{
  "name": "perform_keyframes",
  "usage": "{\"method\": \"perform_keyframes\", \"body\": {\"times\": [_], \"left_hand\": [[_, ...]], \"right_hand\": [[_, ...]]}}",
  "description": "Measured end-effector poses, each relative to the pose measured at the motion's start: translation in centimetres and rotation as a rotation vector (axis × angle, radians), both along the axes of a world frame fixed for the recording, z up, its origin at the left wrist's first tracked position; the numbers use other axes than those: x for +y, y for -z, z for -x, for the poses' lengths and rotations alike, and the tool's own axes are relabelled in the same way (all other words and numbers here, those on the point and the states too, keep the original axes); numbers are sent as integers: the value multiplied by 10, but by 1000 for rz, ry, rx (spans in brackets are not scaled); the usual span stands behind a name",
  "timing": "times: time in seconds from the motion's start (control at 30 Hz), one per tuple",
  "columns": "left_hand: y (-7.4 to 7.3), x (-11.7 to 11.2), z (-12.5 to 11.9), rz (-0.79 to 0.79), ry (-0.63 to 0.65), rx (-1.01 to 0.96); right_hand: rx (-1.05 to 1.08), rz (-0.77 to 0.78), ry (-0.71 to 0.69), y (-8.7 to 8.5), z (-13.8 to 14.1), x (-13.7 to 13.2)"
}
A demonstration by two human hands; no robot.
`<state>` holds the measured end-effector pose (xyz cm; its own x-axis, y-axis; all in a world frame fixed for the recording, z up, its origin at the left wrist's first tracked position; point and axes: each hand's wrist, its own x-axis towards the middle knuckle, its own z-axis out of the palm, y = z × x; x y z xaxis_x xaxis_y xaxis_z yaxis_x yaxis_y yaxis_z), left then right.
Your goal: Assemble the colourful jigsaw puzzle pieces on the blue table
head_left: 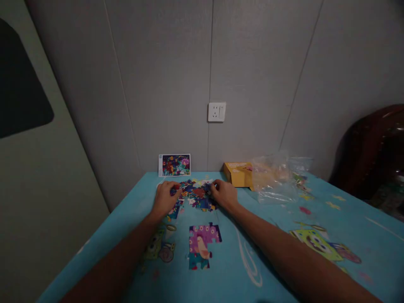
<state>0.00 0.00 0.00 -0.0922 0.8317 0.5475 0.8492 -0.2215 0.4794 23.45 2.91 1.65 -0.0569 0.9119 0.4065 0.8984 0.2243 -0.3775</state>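
A heap of loose, colourful jigsaw puzzle pieces (199, 193) lies toward the far end of the table. At its left edge is my left hand (165, 195), thumb and forefinger curled round a puzzle piece. My right hand (224, 192) bends over the right edge, its fingertips closed on another piece, mostly hidden by the fingers. Nearer to me lies a joined puzzle section (203, 246), purple and teal with a pale bird-like figure and an uneven outline. Behind the heap, a printed picture card (174, 165) leans against the wall.
A yellow box (239, 174) stands at the back right, beside clear plastic bags (274, 179). The blue cartoon-print tablecloth (233, 269) covers the table. A wall socket (216, 112) is above, and a dark, shiny brown chair back (362, 147) shows at far right.
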Motion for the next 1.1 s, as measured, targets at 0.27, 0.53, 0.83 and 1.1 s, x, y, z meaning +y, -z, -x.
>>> {"method": "perform_keyframes", "body": {"times": [0.27,0.53,0.83,1.1], "left_hand": [[17,24,7,138,-400,-310],[11,19,1,220,-256,-153],[-5,-2,6,55,156,250],[-6,-10,0,156,319,399]], "right_hand": [[25,33,-1,3,-5,8],[-23,-32,-22,4,-5,4],[-176,-63,-169,1,6,-3],[-256,-62,-225,-3,8,-11]]}}
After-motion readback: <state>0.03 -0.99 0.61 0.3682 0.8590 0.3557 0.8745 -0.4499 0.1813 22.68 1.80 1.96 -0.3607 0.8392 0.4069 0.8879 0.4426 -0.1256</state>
